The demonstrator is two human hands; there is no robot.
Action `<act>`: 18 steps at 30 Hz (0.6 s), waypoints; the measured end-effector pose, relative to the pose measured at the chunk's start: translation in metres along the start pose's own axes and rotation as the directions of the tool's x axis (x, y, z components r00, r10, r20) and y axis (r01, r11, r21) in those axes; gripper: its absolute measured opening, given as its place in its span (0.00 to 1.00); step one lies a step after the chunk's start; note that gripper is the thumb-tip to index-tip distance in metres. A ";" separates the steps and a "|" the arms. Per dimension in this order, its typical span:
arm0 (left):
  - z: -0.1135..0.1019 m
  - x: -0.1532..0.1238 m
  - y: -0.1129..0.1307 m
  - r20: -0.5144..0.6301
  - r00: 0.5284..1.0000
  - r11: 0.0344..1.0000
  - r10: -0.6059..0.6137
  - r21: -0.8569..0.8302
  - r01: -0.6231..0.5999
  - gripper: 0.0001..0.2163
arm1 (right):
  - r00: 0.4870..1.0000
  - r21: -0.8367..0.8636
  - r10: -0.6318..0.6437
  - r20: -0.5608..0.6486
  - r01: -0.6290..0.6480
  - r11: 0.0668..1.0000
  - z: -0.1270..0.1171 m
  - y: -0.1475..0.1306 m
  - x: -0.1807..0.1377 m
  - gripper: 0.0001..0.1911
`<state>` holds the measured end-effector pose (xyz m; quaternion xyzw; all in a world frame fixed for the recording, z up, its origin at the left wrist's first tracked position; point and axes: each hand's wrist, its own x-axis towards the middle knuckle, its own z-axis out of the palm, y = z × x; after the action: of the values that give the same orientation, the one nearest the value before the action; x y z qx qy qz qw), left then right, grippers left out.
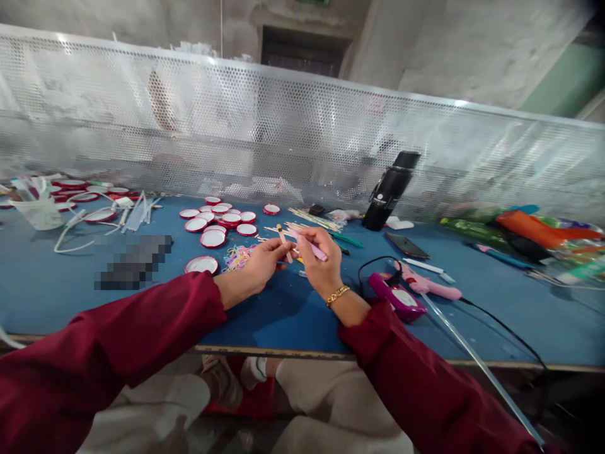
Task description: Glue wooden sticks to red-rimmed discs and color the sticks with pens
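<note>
Over the front middle of the table my left hand (263,262) pinches a slim wooden stick (282,237) with a yellow and dark band near its upper end. Close beside it, my right hand (323,260) is closed around a pink pen-like tool (317,250), and its fingertips meet the stick side. Whether the pink tool touches the stick I cannot tell. Small pastel rubber bands (236,257) lie in a heap just left of my left hand. Behind my hands are loose thin sticks (314,219).
Red-rimmed white lids (212,238) are piled at left centre. A pink glue gun (428,284) and its cord lie right, beside a purple device (397,297). A black bottle (391,191) stands behind; a cup of sticks (38,213) stands far left. A perforated metal screen (302,120) borders the table.
</note>
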<state>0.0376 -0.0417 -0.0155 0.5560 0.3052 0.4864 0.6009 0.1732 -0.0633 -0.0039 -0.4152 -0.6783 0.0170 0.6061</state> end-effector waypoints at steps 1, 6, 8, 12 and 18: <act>0.000 0.000 0.001 -0.005 1.000 1.000 0.005 0.003 -0.005 0.17 | 1.000 0.004 0.010 -0.012 -0.010 1.000 0.000 0.000 -0.001 0.04; 0.001 -0.002 0.005 -0.036 0.999 1.000 0.009 0.027 -0.008 0.17 | 0.999 -0.098 -0.031 -0.038 0.027 0.995 0.000 0.001 -0.002 0.09; 0.001 -0.002 0.005 -0.040 0.999 0.999 0.009 0.034 -0.008 0.16 | 0.997 -0.139 -0.066 -0.026 0.062 0.988 0.000 0.000 -0.002 0.10; 0.000 -0.003 0.003 -0.033 0.999 0.999 0.026 0.032 -0.025 0.13 | 0.995 -0.174 -0.104 -0.012 0.100 0.980 -0.001 -0.003 -0.002 0.09; 0.001 -0.003 0.001 -0.028 0.999 0.999 0.035 0.030 -0.034 0.13 | 0.995 -0.162 -0.102 0.022 0.104 0.981 -0.001 -0.004 -0.002 0.08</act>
<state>0.0370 -0.0446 -0.0145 0.5631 0.3113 0.4997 0.5798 0.1719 -0.0681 -0.0033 -0.4275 -0.7020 -0.0670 0.5657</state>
